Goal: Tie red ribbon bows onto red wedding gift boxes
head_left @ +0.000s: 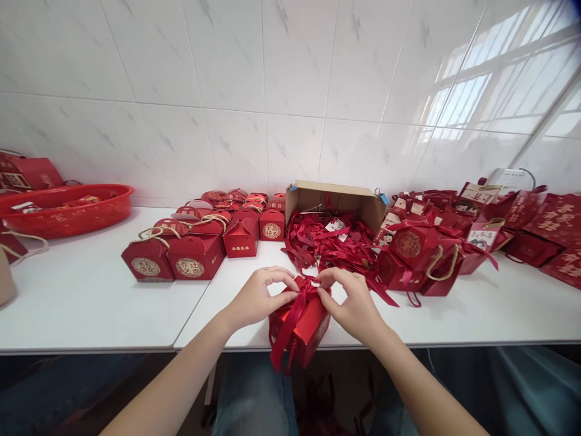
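Observation:
A small red gift box (305, 330) hangs over the front edge of the white table (91, 303), with a red ribbon (290, 324) tied round it and trailing down. My left hand (258, 297) pinches the ribbon's left loop at the top of the box. My right hand (351, 303) pinches the right loop. Both hands meet over the bow, fingers closed on the ribbon.
Rows of finished red gift boxes (195, 251) with rope handles stand at the left centre. An open cardboard box (336, 200) spills loose red ribbons (331, 245). More red boxes and bags (436, 242) crowd the right. A red plastic basin (59, 209) sits far left.

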`<state>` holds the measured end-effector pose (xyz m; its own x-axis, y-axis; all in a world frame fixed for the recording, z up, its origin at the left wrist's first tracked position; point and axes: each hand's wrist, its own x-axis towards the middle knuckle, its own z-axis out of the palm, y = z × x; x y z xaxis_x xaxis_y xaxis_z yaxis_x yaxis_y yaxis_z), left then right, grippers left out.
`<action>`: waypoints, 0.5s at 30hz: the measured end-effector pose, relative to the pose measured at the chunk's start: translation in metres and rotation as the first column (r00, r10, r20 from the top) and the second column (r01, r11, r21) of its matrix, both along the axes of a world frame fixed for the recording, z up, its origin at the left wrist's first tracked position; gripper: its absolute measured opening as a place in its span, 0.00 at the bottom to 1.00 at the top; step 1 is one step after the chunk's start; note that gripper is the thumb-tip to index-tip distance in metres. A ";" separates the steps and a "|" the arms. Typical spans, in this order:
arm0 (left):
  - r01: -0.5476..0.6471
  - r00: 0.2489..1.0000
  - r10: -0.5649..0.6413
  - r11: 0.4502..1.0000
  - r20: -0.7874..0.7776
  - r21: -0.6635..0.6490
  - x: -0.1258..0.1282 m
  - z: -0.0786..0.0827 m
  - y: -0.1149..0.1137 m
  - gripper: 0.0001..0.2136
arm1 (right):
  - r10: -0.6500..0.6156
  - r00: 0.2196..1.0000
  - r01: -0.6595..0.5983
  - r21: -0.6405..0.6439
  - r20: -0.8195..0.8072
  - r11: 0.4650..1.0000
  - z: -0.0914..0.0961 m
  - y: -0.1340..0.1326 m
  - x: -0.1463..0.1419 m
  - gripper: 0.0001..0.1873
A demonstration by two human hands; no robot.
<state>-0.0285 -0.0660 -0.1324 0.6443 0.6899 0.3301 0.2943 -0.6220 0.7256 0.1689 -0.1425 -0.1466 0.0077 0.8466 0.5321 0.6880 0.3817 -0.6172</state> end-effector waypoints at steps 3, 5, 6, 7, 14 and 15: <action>0.034 0.997 -0.031 0.999 -0.075 0.031 0.000 0.008 0.001 0.03 | 0.116 0.993 -0.115 -0.140 -0.003 0.984 0.017 -0.002 0.007 0.12; 0.067 0.992 -0.060 0.996 -0.115 0.053 0.001 0.013 0.002 0.03 | 0.144 0.986 -0.160 -0.238 -0.085 0.958 0.021 0.004 0.008 0.16; 0.086 0.988 -0.077 0.994 -0.136 0.065 0.001 0.015 0.003 0.02 | 0.158 0.980 -0.187 -0.280 -0.125 0.942 0.021 0.009 0.009 0.18; 0.106 0.983 -0.093 0.991 -0.155 0.076 0.001 0.017 0.004 0.02 | 0.185 0.970 -0.228 -0.316 -0.159 0.921 0.021 0.015 0.008 0.18; 0.204 0.931 -0.142 0.966 -0.338 0.157 -0.001 0.031 0.014 0.02 | 0.434 0.896 -0.444 -0.156 -0.092 0.882 0.015 0.026 0.010 0.11; 0.222 0.917 -0.150 0.961 -0.369 0.162 -0.001 0.033 0.014 0.03 | 0.456 0.890 -0.451 -0.126 0.013 0.883 0.015 0.023 0.012 0.13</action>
<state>-0.0298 -0.0517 -0.0992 0.8534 0.4905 0.1761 0.3714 -0.8094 0.4548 0.1806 -0.1193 -0.1316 -0.4118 0.8079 0.4215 0.4821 0.5857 -0.6516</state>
